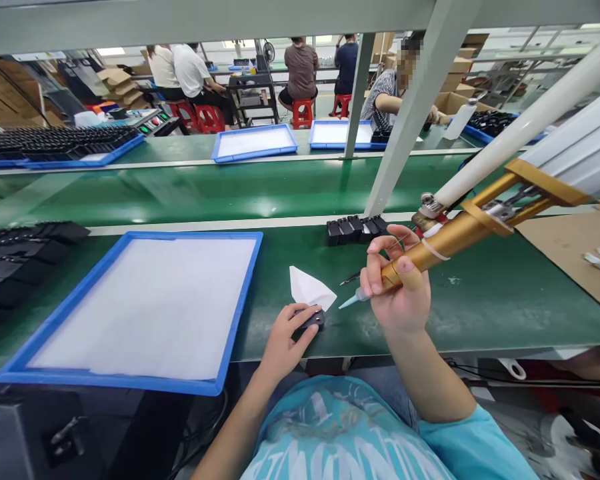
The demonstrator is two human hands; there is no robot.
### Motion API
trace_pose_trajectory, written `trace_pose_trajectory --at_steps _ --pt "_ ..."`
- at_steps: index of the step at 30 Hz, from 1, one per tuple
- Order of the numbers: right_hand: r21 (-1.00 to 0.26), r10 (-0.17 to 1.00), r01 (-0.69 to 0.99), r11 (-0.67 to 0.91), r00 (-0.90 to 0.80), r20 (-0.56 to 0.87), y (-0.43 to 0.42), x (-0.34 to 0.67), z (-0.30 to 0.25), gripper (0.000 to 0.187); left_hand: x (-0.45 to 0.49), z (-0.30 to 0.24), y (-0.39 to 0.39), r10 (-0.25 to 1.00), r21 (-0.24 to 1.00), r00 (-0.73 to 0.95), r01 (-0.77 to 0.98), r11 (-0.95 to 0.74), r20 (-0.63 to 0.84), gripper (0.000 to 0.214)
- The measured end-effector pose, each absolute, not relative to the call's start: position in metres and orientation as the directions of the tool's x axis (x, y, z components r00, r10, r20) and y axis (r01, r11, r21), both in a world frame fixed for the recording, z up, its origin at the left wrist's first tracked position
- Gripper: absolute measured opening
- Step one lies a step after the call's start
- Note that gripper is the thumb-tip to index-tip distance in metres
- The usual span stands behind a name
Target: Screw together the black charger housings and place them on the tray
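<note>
My right hand [403,287] is wrapped round a gold glue dispensing gun [445,240]. Its pale blue tapered nozzle [350,302] points down to the left, a little above the green bench. My left hand [285,337] has its fingers closed round a small dark, rounded part [314,319] at the bench's near edge; its exact kind is unclear. Just behind that part lies a folded white paper [310,288], partly hidden by the fingers. A thin dark pointed tool [349,279] rests beyond the nozzle, partly hidden behind my right hand.
A blue-rimmed tray [243,300] lined with white stands left. Black parts [30,260] are stacked at far left, and a row of black blocks [355,230] sits behind my right hand. A slanted grey post [405,127] rises ahead. Across the bench a co-worker [390,93] sits near more trays.
</note>
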State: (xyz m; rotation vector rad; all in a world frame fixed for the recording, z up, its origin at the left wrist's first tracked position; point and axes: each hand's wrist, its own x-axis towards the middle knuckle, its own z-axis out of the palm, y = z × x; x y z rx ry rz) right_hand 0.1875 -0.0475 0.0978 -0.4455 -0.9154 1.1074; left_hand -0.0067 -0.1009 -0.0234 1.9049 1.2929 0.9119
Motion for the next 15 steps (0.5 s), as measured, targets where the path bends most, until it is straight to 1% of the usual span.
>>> trace_pose_trajectory --at_steps 3,7,11,13,15 --pt "-0.705 0.901 -0.576 0.413 0.144 0.41 -0.0473 0.1882 0.0968 0.026 -0.0052 -0.0235 -0.101 0.935 0.778 0.28 0.528 -0.34 0.219 0.032" --pt "-0.699 0.899 -0.581 0.417 0.15 0.411 -0.0474 0.1895 0.0949 0.025 -0.0041 -0.0184 -0.1 0.93 0.752 0.29 0.556 -0.355 0.225 0.035" --pt "-0.706 0.902 -0.574 0.415 0.157 0.402 -0.0467 0.1906 0.093 0.025 -0.0003 -0.0155 -0.0959 0.906 0.759 0.306 0.501 -0.416 0.294 0.024" --pt "-0.707 0.902 -0.573 0.415 0.158 0.402 -0.0463 0.191 0.0926 0.025 0.0019 -0.0158 -0.0943 0.885 0.726 0.322 0.509 -0.462 0.338 0.021" --pt "-0.708 0.902 -0.571 0.415 0.16 0.4 -0.0461 0.1914 0.0924 0.025 0.0037 -0.0165 -0.0938 0.861 0.659 0.338 0.555 -0.508 0.379 0.019"
